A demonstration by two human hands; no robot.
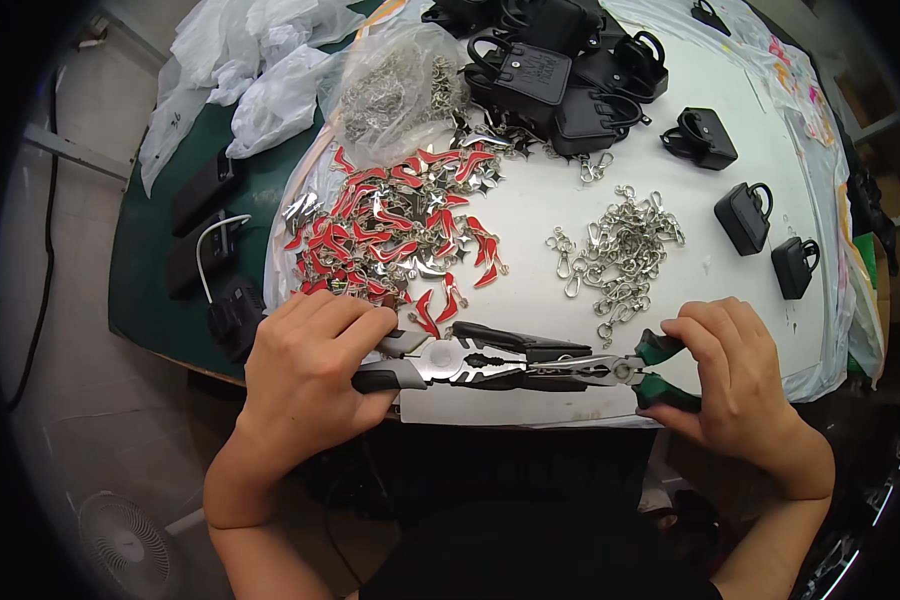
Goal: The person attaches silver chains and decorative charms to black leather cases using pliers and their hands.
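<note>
Lower centre of frame: left hand (315, 350) has fingers wrapped round grey pliers (443, 361); right hand (738, 375) grips green pliers (622, 371), handles spread. Noses overlap; whether anything is clamped, cannot tell. Advise level noses, steady wrists.

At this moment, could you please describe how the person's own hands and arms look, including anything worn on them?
The left hand and right hand wear no gloves. The left forearm and right forearm are bare, without visible sleeves or watch. A black garment covers the torso.
</note>
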